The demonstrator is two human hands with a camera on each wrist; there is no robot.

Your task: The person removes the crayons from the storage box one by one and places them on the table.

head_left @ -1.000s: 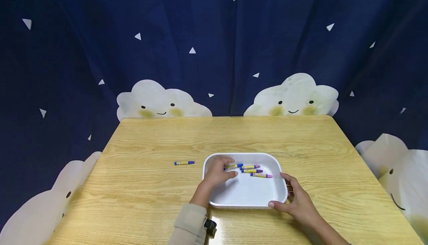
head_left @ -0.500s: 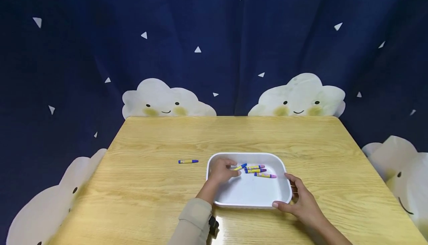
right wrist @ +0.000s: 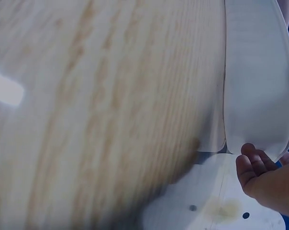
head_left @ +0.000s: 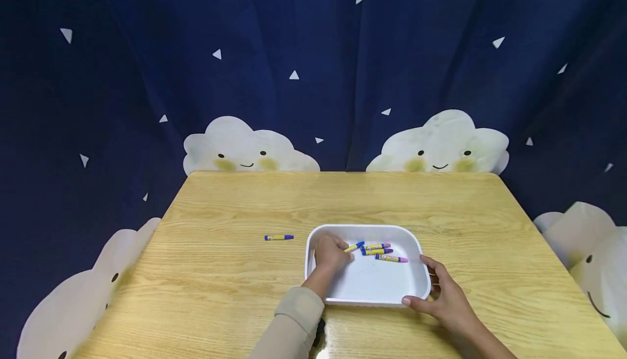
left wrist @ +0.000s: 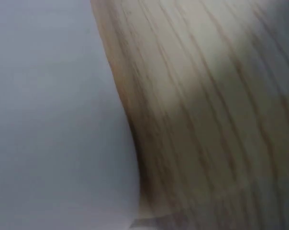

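Observation:
A white plastic tray (head_left: pixel 372 288) sits on the wooden table, several crayons in yellow wrappers inside it. My left hand (head_left: pixel 329 253) reaches into the tray's left part and pinches a blue crayon (head_left: pixel 355 247), tilted with its blue tip up and to the right; its other end is hidden by the fingers. Beside it lie a purple crayon (head_left: pixel 377 252) and a pink crayon (head_left: pixel 392 258), with another pink-tipped one behind. With fingers on the right wall and thumb at the front corner, my right hand (head_left: pixel 448 296) grips the tray. The right wrist view shows those fingers (right wrist: pixel 252 163) against the wall.
One more crayon (head_left: pixel 279 237), blue-tipped, lies on the table (head_left: pixel 220 272) left of the tray. A dark blue curtain (head_left: pixel 313 49) with white triangles and cloud shapes hangs behind the table and along both sides.
My left fingers have curled in around the blue crayon, which has turned from nearly level to tilted. The right hand stays on the tray. The whole view has shifted slightly.

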